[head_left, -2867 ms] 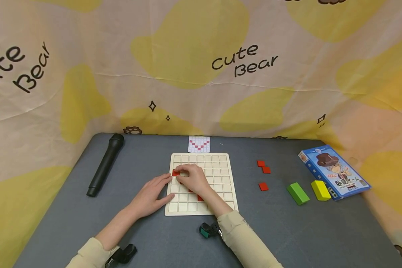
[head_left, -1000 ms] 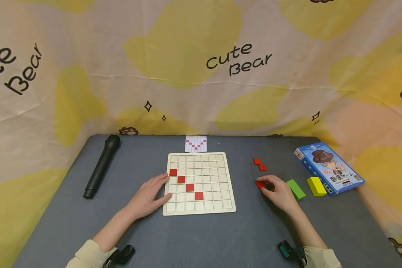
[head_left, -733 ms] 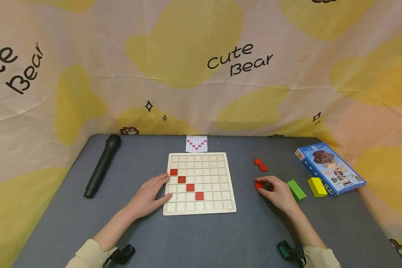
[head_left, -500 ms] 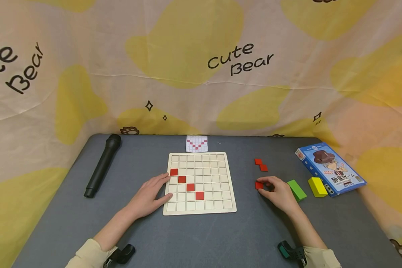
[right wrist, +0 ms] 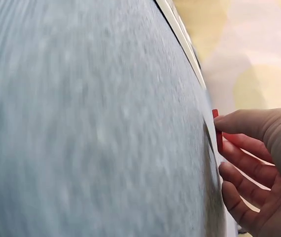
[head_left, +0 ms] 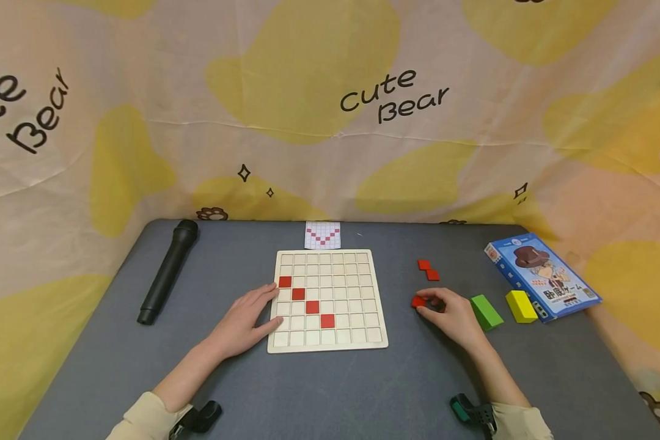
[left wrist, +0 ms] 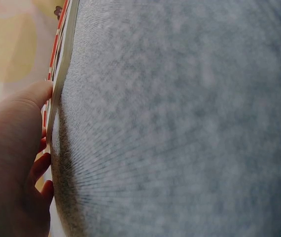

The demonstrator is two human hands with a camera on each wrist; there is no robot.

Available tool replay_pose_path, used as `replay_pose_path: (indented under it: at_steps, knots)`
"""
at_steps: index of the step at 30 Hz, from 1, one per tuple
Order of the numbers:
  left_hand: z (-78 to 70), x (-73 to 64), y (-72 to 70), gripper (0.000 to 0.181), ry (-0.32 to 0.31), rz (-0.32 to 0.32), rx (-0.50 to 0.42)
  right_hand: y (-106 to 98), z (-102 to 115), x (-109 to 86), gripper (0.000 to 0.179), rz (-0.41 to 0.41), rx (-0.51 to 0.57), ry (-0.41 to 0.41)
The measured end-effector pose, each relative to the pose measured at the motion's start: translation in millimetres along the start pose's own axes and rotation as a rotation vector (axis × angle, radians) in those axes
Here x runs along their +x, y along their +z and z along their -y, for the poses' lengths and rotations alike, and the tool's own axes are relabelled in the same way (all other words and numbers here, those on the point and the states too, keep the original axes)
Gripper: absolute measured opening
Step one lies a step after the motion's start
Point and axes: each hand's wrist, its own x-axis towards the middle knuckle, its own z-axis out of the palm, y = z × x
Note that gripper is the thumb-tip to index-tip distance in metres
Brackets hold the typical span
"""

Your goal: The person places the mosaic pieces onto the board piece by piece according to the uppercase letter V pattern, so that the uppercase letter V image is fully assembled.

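Grey tabletop (head_left: 330, 391), yellow-and-pink printed cloth (head_left: 308, 91) behind. Head view: left hand (head_left: 239, 324), fingers outstretched, touches the left edge of a cream square gridded board (head_left: 357, 305); right hand (head_left: 453, 315) pinches a thin red square tile (head_left: 418, 302) well right of it. Left wrist: thumb against board edge. Right wrist: tile between thumb and finger.

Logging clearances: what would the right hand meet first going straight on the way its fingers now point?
Probably the grid board, at its right edge, though the right hand could pass above; height is unclear.
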Motion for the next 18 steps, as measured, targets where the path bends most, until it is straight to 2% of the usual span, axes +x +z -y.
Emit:
replay_pose_path:
  at_steps: [12, 18]
  knots:
    - [-0.2, -0.9, -0.9, 0.066, 0.003, -0.005, 0.0, 25, 35, 13.1, 0.024, 0.038, 0.08, -0.038]
    - [0.0, -0.9, -1.2, 0.066, 0.004, -0.005, -0.003, 41, 55, 21.0, 0.026, 0.087, 0.116, -0.071]
